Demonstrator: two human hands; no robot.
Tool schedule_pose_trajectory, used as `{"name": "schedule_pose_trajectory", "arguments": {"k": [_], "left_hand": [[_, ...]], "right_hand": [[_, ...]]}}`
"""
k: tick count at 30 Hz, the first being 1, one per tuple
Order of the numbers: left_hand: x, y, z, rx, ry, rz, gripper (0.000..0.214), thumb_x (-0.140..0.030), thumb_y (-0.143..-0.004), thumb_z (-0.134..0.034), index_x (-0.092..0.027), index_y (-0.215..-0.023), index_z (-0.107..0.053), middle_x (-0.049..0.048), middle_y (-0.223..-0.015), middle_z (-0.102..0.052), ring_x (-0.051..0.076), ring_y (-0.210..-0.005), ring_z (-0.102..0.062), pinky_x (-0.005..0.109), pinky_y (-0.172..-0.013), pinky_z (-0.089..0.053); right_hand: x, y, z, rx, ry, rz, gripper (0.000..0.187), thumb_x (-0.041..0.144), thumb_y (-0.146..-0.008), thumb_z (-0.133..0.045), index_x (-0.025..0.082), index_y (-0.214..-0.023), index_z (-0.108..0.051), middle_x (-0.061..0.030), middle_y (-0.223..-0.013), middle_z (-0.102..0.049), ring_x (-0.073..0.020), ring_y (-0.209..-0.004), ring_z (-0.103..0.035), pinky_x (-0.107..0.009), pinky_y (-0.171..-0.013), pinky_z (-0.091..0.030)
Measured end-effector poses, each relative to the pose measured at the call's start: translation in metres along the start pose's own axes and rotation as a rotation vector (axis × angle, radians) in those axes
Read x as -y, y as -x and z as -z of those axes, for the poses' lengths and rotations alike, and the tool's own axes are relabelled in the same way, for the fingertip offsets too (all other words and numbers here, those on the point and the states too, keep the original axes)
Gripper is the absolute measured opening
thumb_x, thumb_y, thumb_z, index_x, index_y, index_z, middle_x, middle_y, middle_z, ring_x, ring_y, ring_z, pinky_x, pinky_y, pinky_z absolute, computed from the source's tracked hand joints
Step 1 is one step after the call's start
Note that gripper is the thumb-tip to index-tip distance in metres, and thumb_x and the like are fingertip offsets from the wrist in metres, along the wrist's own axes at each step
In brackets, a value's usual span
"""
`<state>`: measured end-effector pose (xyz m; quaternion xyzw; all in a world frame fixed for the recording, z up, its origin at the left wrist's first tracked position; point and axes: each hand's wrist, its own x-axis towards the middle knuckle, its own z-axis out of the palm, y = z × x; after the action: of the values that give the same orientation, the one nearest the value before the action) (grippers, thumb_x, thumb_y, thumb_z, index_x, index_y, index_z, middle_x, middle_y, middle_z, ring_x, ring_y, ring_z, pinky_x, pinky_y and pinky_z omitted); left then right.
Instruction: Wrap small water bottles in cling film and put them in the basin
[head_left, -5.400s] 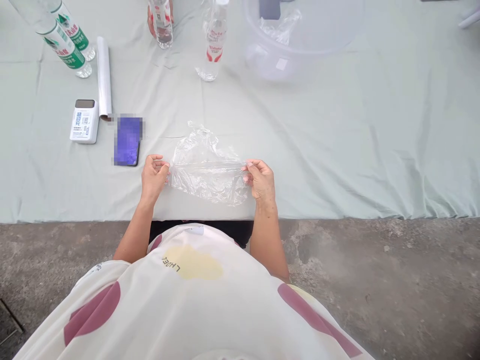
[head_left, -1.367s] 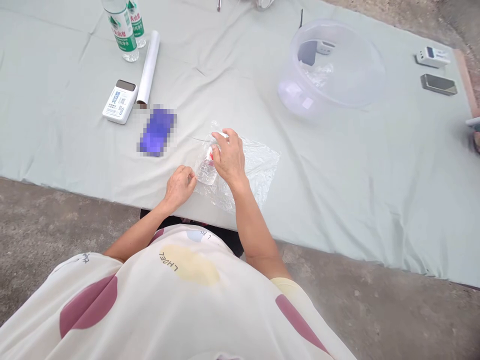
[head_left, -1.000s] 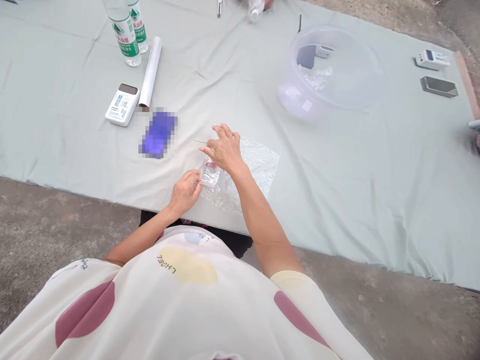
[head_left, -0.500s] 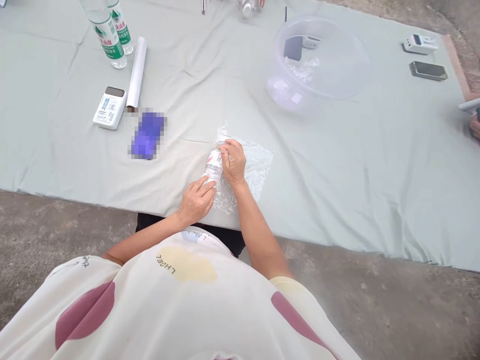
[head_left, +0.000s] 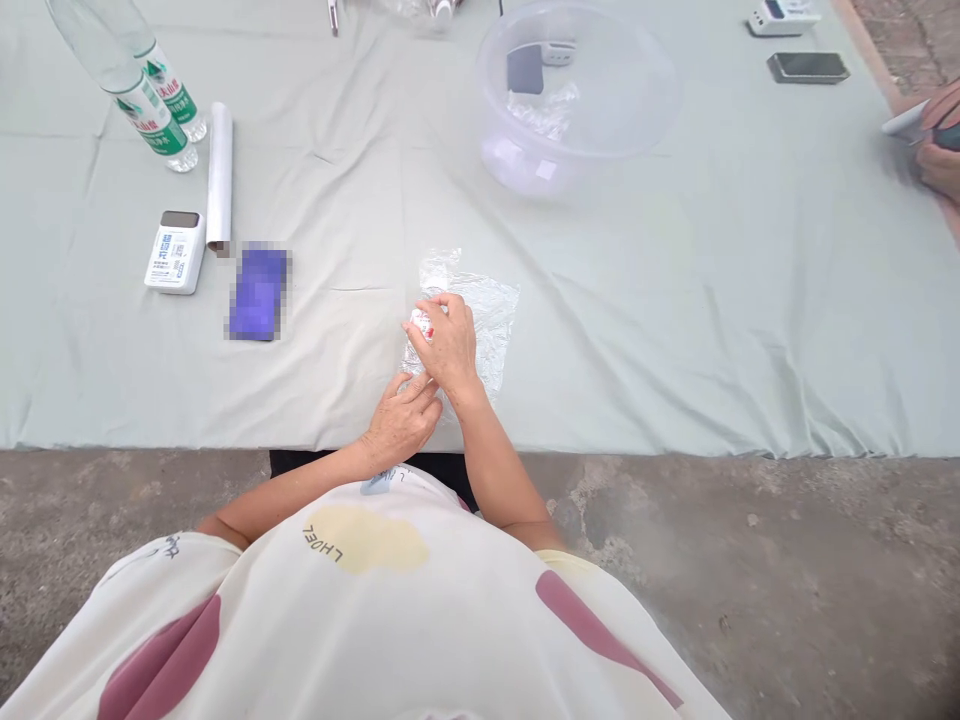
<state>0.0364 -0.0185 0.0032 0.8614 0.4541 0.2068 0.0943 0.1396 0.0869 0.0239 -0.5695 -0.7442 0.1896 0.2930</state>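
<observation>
A small clear plastic bottle (head_left: 421, 323) with a white and red label lies on a crinkled sheet of cling film (head_left: 491, 335) near the table's front edge. My right hand (head_left: 450, 347) is over the bottle, with thumb and fingers closed around its label part. My left hand (head_left: 403, 422) is closed at the bottle's near end, its fingertips right beside my right wrist. Both hands hide most of the bottle, and I cannot tell how far the film goes round it.
To the left are two water bottles (head_left: 154, 120), a cling film roll (head_left: 220, 175), a white device (head_left: 175, 252) and a blurred purple item (head_left: 259, 292). A translucent basin (head_left: 517, 172) stands ahead. Far right, a black box (head_left: 808, 67) lies near another person's hand (head_left: 941, 165).
The view has shifted, so the table things sit differently. The bottle has turned under my fingers, its red print now showing. My right hand has come back closer to my left.
</observation>
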Motion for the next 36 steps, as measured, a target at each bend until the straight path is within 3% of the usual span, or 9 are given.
{"name": "schedule_pose_trajectory", "arguments": {"k": [4, 7, 9, 11, 15, 17, 19, 30, 36], "left_hand": [[-0.007, -0.001, -0.007, 0.134, 0.14, -0.209, 0.023, -0.008, -0.093, -0.048, -0.02, -0.085, -0.065, 0.0075, -0.085, -0.072, 0.024, -0.114, -0.066, 0.053, -0.116, -0.038], [-0.013, 0.002, -0.006, 0.241, 0.323, -0.369, 0.02, -0.015, -0.095, -0.05, -0.022, -0.094, -0.069, 0.0054, -0.095, -0.075, 0.019, -0.095, -0.07, 0.046, -0.111, -0.045], [-0.016, 0.002, 0.001, 0.218, 0.416, -0.404, 0.021, -0.019, -0.097, -0.049, -0.024, -0.1, -0.069, 0.0039, -0.099, -0.076, 0.016, -0.091, -0.071, 0.037, -0.099, -0.051], [-0.015, -0.001, 0.01, 0.083, 0.444, -0.317, 0.022, -0.02, -0.098, -0.047, -0.024, -0.102, -0.068, 0.0031, -0.094, -0.076, 0.015, -0.087, -0.07, 0.033, -0.089, -0.053], [0.003, -0.023, 0.015, -0.203, 0.304, 0.15, 0.023, -0.025, -0.098, -0.048, -0.021, -0.113, -0.064, 0.0083, -0.101, -0.074, 0.021, -0.098, -0.068, 0.038, -0.091, -0.05], [0.014, -0.037, 0.008, -0.187, 0.19, 0.345, 0.032, -0.032, -0.096, -0.052, -0.018, -0.123, -0.06, 0.0143, -0.117, -0.07, 0.028, -0.116, -0.063, 0.045, -0.099, -0.046], [0.02, -0.049, -0.002, -0.098, 0.138, 0.416, 0.041, -0.038, -0.095, -0.053, -0.016, -0.13, -0.056, 0.0179, -0.129, -0.065, 0.034, -0.131, -0.053, 0.051, -0.106, -0.041], [-0.026, -0.077, -0.033, 0.045, 0.091, 0.196, 0.063, -0.048, -0.094, -0.057, -0.02, -0.149, -0.043, 0.0248, -0.156, -0.038, 0.042, -0.144, -0.038, 0.058, -0.108, -0.037], [-0.046, -0.086, -0.054, 0.098, 0.08, 0.11, 0.073, -0.041, -0.087, -0.068, -0.023, -0.153, -0.04, 0.0228, -0.165, -0.026, 0.048, -0.145, -0.035, 0.062, -0.105, -0.04]], "right_hand": [[-0.02, 0.012, 0.014, -0.079, -0.081, -0.218, 0.035, 0.038, -0.088, -0.059, 0.022, -0.118, -0.065, -0.0102, -0.123, -0.059, -0.0187, -0.082, -0.058, -0.04, -0.084, -0.054], [-0.033, 0.023, 0.028, -0.101, -0.099, -0.317, 0.036, 0.036, -0.087, -0.055, 0.023, -0.12, -0.062, -0.0091, -0.124, -0.062, -0.0166, -0.076, -0.057, -0.039, -0.081, -0.053], [-0.043, 0.03, 0.036, -0.097, -0.136, -0.365, 0.041, 0.031, -0.086, -0.052, 0.024, -0.126, -0.059, -0.0079, -0.121, -0.066, -0.0165, -0.076, -0.059, -0.039, -0.082, -0.053], [-0.053, 0.038, 0.041, -0.091, -0.18, -0.392, 0.048, 0.026, -0.086, -0.048, 0.026, -0.133, -0.057, -0.0062, -0.117, -0.068, -0.0157, -0.074, -0.059, -0.039, -0.084, -0.053], [-0.068, 0.051, 0.042, -0.049, -0.209, -0.371, 0.046, 0.026, -0.086, -0.048, 0.026, -0.128, -0.065, -0.0068, -0.113, -0.069, -0.0172, -0.077, -0.061, -0.04, -0.087, -0.053], [-0.072, 0.055, 0.04, -0.049, -0.24, -0.376, 0.04, 0.029, -0.087, -0.047, 0.024, -0.12, -0.07, -0.0081, -0.113, -0.069, -0.0183, -0.079, -0.062, -0.04, -0.088, -0.053], [-0.075, 0.057, 0.04, -0.089, -0.271, -0.404, 0.038, 0.031, -0.088, -0.046, 0.021, -0.114, -0.072, -0.0093, -0.115, -0.07, -0.0189, -0.082, -0.064, -0.04, -0.087, -0.054], [-0.089, 0.047, 0.088, -0.419, -0.23, -0.453, 0.038, 0.043, -0.092, -0.046, 0.022, -0.115, -0.067, -0.0095, -0.12, -0.068, -0.0189, -0.094, -0.066, -0.032, -0.08, -0.053], [-0.103, 0.019, 0.094, -0.316, -0.193, -0.388, 0.045, 0.048, -0.093, -0.047, 0.022, -0.127, -0.062, -0.0131, -0.133, -0.062, -0.023, -0.107, -0.064, -0.038, -0.087, -0.054]]}}
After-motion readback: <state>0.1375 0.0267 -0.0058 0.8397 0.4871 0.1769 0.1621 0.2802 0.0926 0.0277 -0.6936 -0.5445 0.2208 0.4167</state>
